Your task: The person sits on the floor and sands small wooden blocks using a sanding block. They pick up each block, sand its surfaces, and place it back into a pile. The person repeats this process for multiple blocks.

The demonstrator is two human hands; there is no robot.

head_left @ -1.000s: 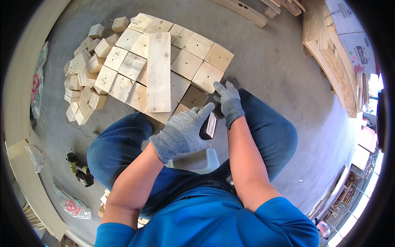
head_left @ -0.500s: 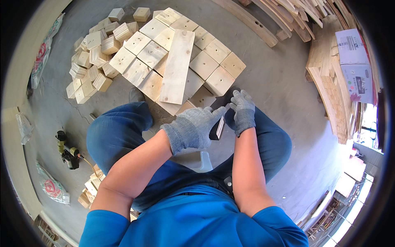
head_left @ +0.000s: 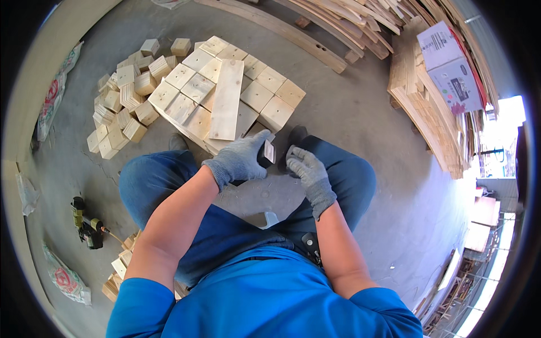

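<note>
My left hand (head_left: pixel 239 158), in a grey knit glove, grips a small dark block with a pale striped face (head_left: pixel 269 152); its exact kind is unclear. It is held just in front of a low stack of square wooden blocks (head_left: pixel 274 112). My right hand (head_left: pixel 309 172), also gloved, is apart from it near my right knee, fingers curled together. Whether a small thing is pinched there is hidden. Across the stack's top lies a flat wooden board (head_left: pixel 227 98), its near end close to my left hand. Several block tops have small dark holes.
Loose wooden blocks (head_left: pixel 131 96) are heaped left of the stack. On the floor at left lies a dark-green power tool with a hose (head_left: pixel 87 224), near a printed sack (head_left: pixel 66 276). Lumber piles (head_left: pixel 420 96) and a white carton (head_left: pixel 451 67) stand at right. A long beam (head_left: pixel 282 28) lies behind.
My hands have moved apart, the right one drawing back from the dark block. My left hand has turned the block so its striped face shows. The whole view has shifted slightly.
</note>
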